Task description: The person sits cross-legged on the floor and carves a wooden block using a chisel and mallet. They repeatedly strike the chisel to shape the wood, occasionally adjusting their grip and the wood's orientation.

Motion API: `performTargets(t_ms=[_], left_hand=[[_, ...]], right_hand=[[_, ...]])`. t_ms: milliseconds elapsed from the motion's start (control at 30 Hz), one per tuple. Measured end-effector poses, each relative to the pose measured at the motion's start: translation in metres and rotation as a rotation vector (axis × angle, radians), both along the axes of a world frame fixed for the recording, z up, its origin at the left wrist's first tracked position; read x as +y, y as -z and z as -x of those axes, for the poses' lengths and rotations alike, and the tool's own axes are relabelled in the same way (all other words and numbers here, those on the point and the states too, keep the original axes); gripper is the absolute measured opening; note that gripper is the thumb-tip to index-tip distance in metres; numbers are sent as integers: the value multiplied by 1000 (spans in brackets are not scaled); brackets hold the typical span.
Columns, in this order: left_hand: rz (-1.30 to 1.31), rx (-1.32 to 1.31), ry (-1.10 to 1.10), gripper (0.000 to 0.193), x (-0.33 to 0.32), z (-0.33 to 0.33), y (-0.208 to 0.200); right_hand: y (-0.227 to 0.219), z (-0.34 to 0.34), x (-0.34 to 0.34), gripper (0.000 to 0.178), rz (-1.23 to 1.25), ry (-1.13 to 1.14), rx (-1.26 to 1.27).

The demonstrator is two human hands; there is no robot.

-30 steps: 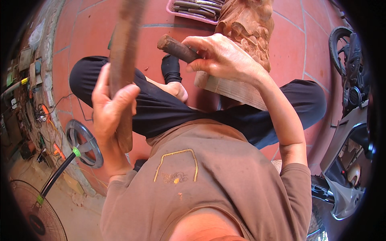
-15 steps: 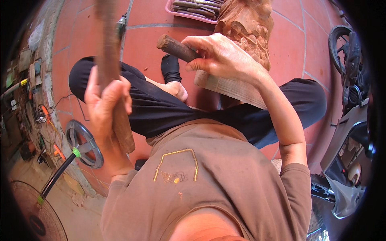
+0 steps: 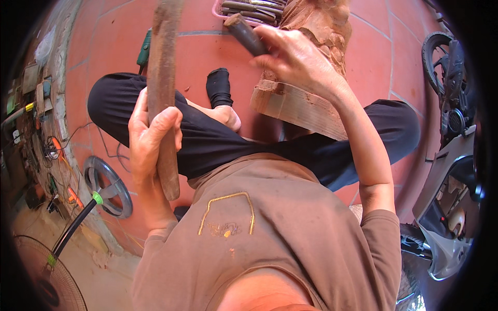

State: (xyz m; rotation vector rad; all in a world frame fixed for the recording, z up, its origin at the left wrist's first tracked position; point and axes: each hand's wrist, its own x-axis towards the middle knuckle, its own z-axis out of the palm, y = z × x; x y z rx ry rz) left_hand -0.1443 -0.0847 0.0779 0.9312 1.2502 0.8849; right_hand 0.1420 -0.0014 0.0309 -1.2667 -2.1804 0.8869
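Note:
My left hand (image 3: 151, 136) is wrapped around a long, flat-sided wooden club (image 3: 163, 72), held lengthwise over my left thigh. Its far end runs past the top edge of the picture. The fingers of my right hand (image 3: 303, 57) close on a chisel (image 3: 246, 35); a dark round handle with a worn, flat butt shows, while the hand hides its blade. Below and beyond that hand lies a reddish-brown wood carving (image 3: 324, 36) with scale-like relief. Its near end is a plain, pale squared block (image 3: 298, 106), with wood crumbs on top. Club and chisel are apart.
A pink tray (image 3: 220, 15) of several dark-handled tools stands beyond the chisel. A green power tool (image 3: 144, 47) lies left of the club. A pedestal fan (image 3: 49, 274) is at lower left, cables and clutter along the left wall, and a motorbike (image 3: 451, 129) at right.
My left hand and the club have shifted right, and the club stands straighter. My right hand has moved farther away and slightly right with the chisel, uncovering more of the pale block.

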Motion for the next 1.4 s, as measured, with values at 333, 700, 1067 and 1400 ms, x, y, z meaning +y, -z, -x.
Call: performTargets(t_ms=[333, 700, 1067, 1400], left_hand=[[-56, -60, -56, 51, -2, -4, -9], [-166, -99, -124, 50, 2, -2, -16], [55, 247, 192, 61, 6, 2, -10], [-194, 74, -137, 37, 13, -2, -7]], right_hand=[[-11, 1, -5, 46, 185, -29, 135], [2, 20, -6, 39, 164, -72, 94], [9, 26, -3, 31, 167, -125, 34], [5, 28, -5, 34, 152, -211, -10]])
